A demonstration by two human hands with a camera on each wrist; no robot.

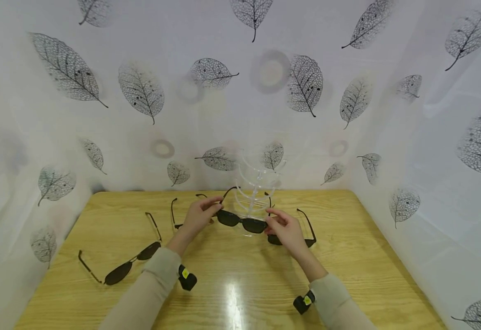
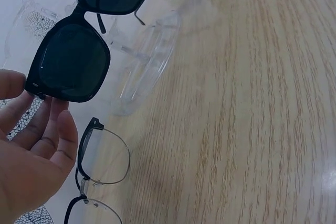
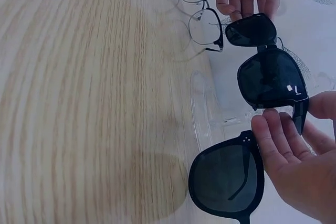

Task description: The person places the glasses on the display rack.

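Note:
Both hands hold a pair of black sunglasses [image 1: 229,218] by its two ends, lenses facing me, above the table. My left hand [image 1: 199,215] pinches the frame's left end between thumb and fingers, while my right hand [image 1: 286,230] grips the right end near the hinge. Directly behind the sunglasses stands a clear tiered display stand [image 1: 254,195]. Half-rimmed eyeglasses [image 2: 127,156] with clear lenses sit below the left hand, partly covered by it in the head view. Beneath the right hand, another pair of black sunglasses [image 3: 227,179] rests on the table, partly hidden in the head view.
Aviator-style sunglasses [image 1: 118,273] lie with temples spread at the left of the wooden table [image 1: 368,275]. A white leaf-printed sheet [image 1: 224,119] rises at the back and both sides. Each wrist carries a small black camera [image 1: 188,278].

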